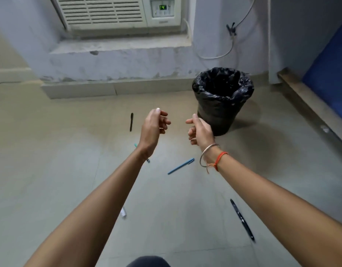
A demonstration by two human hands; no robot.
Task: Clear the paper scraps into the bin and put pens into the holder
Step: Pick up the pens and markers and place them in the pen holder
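Two empty hands, left (153,125) and right (200,130), fingers loosely curled, mid-frame; bin (223,99) right of centre; four pens scattered on floor (50,151).

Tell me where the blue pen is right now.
In the head view, the blue pen lies on the floor near centre, below the right hand and in front of the black-lined bin.

air conditioner (116,12), hanging cable (231,45)
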